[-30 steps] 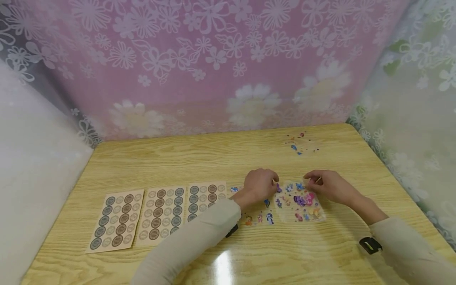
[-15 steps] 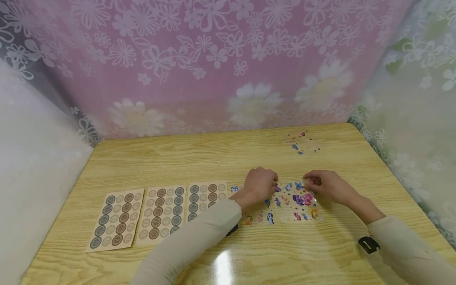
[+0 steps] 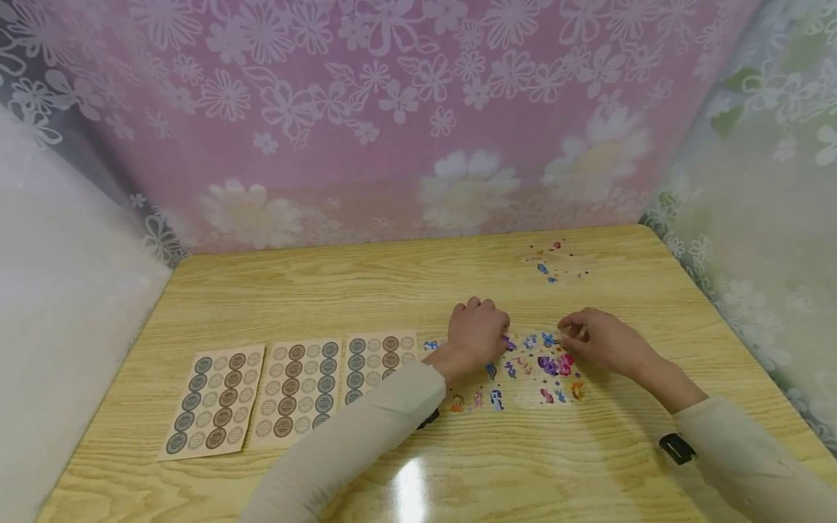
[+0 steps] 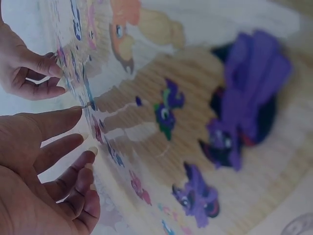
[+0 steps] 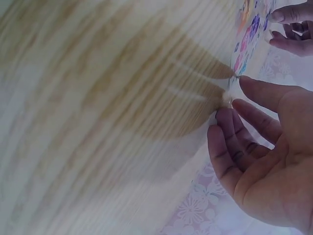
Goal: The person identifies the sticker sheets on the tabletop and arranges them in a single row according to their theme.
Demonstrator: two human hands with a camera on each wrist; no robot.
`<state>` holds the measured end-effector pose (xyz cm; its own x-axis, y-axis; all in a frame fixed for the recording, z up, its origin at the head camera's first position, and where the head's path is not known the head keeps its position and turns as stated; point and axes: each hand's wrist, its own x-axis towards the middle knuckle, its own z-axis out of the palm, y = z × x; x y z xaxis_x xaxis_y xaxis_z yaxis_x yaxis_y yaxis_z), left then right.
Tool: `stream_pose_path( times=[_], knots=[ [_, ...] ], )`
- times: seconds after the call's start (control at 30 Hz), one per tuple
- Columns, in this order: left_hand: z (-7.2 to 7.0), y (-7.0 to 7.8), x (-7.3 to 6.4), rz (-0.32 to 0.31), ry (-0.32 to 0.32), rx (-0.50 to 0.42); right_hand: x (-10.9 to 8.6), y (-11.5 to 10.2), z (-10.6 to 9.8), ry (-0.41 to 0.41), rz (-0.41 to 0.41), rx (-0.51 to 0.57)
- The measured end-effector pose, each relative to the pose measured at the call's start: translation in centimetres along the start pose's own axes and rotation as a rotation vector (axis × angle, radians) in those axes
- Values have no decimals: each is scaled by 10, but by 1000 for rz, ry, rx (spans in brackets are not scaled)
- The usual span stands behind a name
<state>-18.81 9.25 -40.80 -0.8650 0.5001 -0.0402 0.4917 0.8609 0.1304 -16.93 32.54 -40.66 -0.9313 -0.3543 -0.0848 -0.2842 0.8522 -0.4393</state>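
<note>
A clear sticker sheet [image 3: 530, 374] printed with colourful cartoon ponies lies flat on the table. My left hand [image 3: 477, 330] is at its upper left corner. In the left wrist view that hand's thumb touches the sheet, and the other fingers stand apart from it, loosely bent. At the upper right corner is my right hand [image 3: 604, 341]. The right wrist view shows its thumb [image 5: 254, 90] touching down at the sheet's edge, with a gap to the index fingertip. A second clear pony sheet [image 3: 477, 399] lies to the left, partly under my left forearm.
Three tan sheets of round labels, the leftmost tan sheet [image 3: 212, 403] tilted, lie in a row at left. My left sleeve covers part of the row. Small scattered stickers [image 3: 549, 265] lie at the back right. A floral curtain [image 3: 392, 131] borders the table [image 3: 327, 290].
The sheet's lower right part was lifted and wavy a second ago and now lies flat. My left fingers have spread upward. The right hand stays at its corner.
</note>
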Motion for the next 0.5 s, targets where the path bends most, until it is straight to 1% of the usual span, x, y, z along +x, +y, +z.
stream_pose_path(
  times=[0.1, 0.23, 0.4, 0.5],
  knots=[
    [0, -1, -1, 6, -3, 14, 0, 0, 1, 9, -5, -49],
    [-2, -2, -3, 23, 0, 62, -1, 0, -1, 7, -3, -63],
    [-7, -2, -4, 42, 52, 137, 0, 2, -9, 33, 22, -66],
    [-10, -2, -1, 34, 75, 150, 2, 6, -14, 58, 17, -74]
  ],
)
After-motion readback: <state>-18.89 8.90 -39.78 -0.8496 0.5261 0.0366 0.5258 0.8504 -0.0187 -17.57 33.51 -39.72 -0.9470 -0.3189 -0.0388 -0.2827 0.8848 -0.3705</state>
